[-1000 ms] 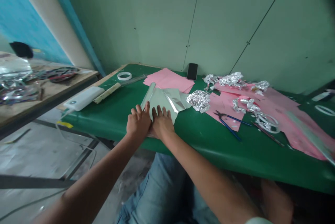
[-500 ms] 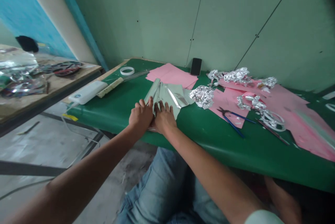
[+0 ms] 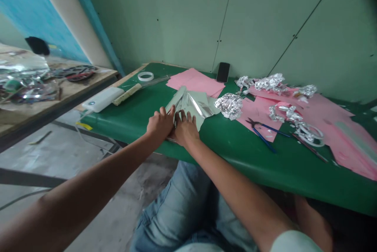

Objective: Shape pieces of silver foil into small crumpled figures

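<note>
A thin, shiny silver foil sheet [image 3: 193, 102], creased and reflecting the pale green wall, lies near the front edge of the green-covered table [image 3: 232, 146]. On its near end, my left hand [image 3: 160, 125] has its fingers bent and closed over the sheet's left side. Close against it, my right hand [image 3: 186, 129] lies flat with fingers stretched out on the foil. What sits beneath both palms is mostly hidden; a thin edge shows below them. Just right of the sheet is a crumpled foil ball [image 3: 229, 106].
Blue-handled pliers [image 3: 265, 131] lie on pink paper to the right, near several foil-wrapped pieces [image 3: 269, 83]. Behind are pink sheets [image 3: 194, 81] and a phone [image 3: 223, 72] leaning on the wall. At left: a tape roll [image 3: 145, 76], a knife-like tool [image 3: 126, 94] and a white power bank [image 3: 103, 99].
The view has shifted slightly. Both hands stay pressed together on the near end of the foil sheet, with only a slight movement of the fingers.
</note>
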`<action>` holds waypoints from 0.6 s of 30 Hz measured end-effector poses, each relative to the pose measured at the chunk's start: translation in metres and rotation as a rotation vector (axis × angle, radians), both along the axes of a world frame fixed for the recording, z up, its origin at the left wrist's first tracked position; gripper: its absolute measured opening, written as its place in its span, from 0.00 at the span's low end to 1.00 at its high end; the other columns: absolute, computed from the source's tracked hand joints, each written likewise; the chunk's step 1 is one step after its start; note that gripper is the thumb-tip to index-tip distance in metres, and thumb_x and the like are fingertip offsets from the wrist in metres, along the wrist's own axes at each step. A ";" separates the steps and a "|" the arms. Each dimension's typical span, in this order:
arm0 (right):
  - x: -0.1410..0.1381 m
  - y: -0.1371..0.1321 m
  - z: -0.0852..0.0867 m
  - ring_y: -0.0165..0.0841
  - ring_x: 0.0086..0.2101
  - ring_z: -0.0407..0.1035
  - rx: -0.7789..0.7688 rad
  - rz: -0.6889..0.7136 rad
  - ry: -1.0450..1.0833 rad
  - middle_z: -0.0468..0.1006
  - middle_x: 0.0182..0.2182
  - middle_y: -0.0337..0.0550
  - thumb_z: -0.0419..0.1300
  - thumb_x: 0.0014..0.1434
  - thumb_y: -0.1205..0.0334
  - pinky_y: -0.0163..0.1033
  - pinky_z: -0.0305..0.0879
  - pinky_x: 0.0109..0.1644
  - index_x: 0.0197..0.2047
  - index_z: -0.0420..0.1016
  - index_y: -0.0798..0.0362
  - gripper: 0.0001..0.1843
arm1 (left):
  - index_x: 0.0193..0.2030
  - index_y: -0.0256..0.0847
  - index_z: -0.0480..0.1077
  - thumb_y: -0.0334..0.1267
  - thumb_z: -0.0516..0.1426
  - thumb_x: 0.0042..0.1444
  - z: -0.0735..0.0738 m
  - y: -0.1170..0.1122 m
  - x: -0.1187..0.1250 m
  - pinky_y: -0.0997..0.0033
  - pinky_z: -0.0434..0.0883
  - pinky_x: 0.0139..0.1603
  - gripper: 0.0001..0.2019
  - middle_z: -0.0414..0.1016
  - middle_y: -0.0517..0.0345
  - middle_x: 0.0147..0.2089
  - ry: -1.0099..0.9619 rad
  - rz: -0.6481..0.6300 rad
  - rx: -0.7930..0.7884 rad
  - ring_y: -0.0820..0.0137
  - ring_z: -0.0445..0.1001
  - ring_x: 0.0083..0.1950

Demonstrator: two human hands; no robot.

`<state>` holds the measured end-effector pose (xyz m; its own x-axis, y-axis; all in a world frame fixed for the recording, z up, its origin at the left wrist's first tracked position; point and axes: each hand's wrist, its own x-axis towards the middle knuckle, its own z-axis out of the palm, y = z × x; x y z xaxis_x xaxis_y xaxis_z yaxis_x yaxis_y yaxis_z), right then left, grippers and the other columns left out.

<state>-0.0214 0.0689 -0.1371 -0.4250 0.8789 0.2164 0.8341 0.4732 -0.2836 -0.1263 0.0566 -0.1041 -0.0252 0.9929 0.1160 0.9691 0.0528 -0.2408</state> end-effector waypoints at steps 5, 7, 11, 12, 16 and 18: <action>-0.003 -0.001 -0.004 0.54 0.65 0.45 0.018 -0.028 0.018 0.54 0.66 0.57 0.43 0.65 0.56 0.59 0.40 0.65 0.67 0.54 0.62 0.30 | 0.70 0.43 0.45 0.33 0.41 0.64 0.003 0.002 -0.005 0.62 0.69 0.38 0.27 0.62 0.35 0.56 0.008 -0.005 -0.042 0.53 0.70 0.47; -0.004 -0.001 -0.006 0.54 0.64 0.46 0.025 -0.023 0.038 0.54 0.66 0.59 0.43 0.66 0.55 0.59 0.40 0.65 0.67 0.53 0.63 0.31 | 0.70 0.43 0.46 0.33 0.42 0.64 0.008 0.002 -0.007 0.62 0.69 0.40 0.27 0.63 0.37 0.56 -0.036 0.013 -0.039 0.53 0.70 0.49; 0.000 0.000 -0.003 0.50 0.64 0.47 0.038 -0.007 0.165 0.55 0.66 0.56 0.43 0.66 0.55 0.58 0.44 0.65 0.67 0.53 0.60 0.29 | 0.68 0.46 0.50 0.34 0.44 0.63 0.021 0.003 -0.015 0.63 0.69 0.43 0.26 0.69 0.43 0.50 -0.204 0.050 -0.068 0.57 0.73 0.48; 0.003 0.001 -0.001 0.46 0.64 0.48 0.042 -0.007 0.219 0.57 0.65 0.55 0.42 0.67 0.57 0.55 0.47 0.65 0.65 0.56 0.59 0.27 | 0.67 0.47 0.51 0.35 0.44 0.63 0.023 0.003 -0.017 0.63 0.69 0.42 0.25 0.70 0.45 0.49 -0.240 0.064 -0.077 0.58 0.74 0.47; 0.022 0.001 0.017 0.36 0.55 0.61 0.067 0.028 0.381 0.71 0.52 0.51 0.39 0.68 0.62 0.41 0.57 0.60 0.53 0.70 0.55 0.22 | 0.67 0.50 0.53 0.38 0.47 0.62 0.024 0.003 -0.023 0.62 0.70 0.43 0.25 0.70 0.47 0.49 -0.287 0.087 -0.056 0.56 0.73 0.48; 0.031 -0.005 0.024 0.37 0.51 0.65 0.048 0.139 0.317 0.74 0.48 0.50 0.42 0.68 0.56 0.41 0.60 0.57 0.51 0.72 0.53 0.21 | 0.67 0.50 0.54 0.39 0.48 0.62 0.022 0.003 -0.024 0.62 0.69 0.45 0.25 0.70 0.47 0.50 -0.296 0.065 -0.052 0.57 0.73 0.49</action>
<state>0.0097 0.0635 -0.1134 -0.4451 0.8028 0.3967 0.6346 0.5954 -0.4928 -0.1508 0.0594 -0.0820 -0.1140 0.9926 0.0428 0.9926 0.1119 0.0474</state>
